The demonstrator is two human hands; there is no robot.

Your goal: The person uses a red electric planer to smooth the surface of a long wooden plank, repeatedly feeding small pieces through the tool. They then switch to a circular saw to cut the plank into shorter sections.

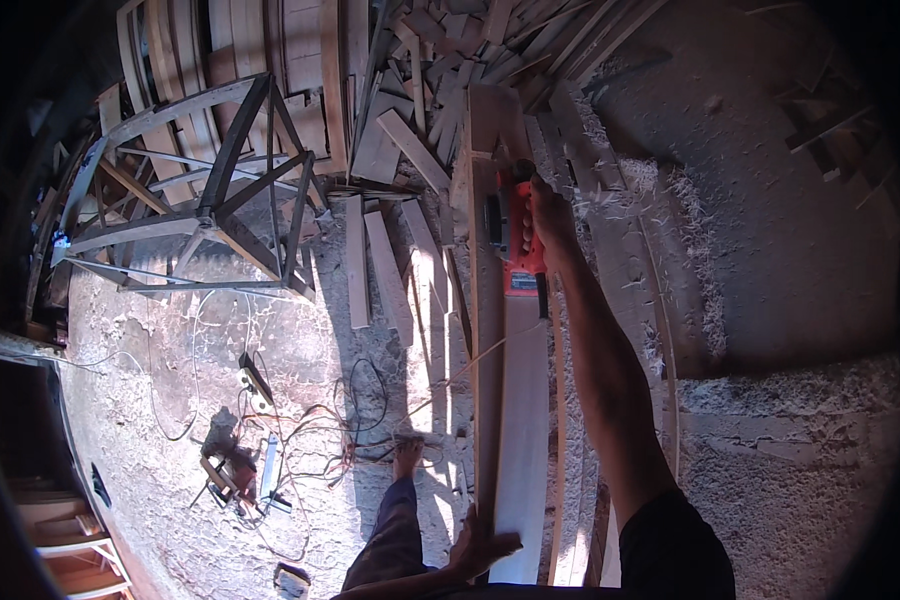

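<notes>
A red and black electric planer (516, 240) sits on the far part of a long pale wooden board (523, 400). My right hand (552, 222) is closed around its handle, with the arm stretched out ahead. At the board's near end, my left hand (478, 547) holds the left edge, its thumb lying across the top and its fingers along the side. A darker timber (486, 420) runs along the board's left side.
Loose planks (375, 260) lie left of the board, and a pile of offcuts (450, 50) is beyond. A wooden frame (210, 215) stands at the far left. Cables (345, 425), a power strip (255, 380) and tools (232, 475) lie on the floor near my foot (407, 458). Wood shavings (705, 260) cover the right side.
</notes>
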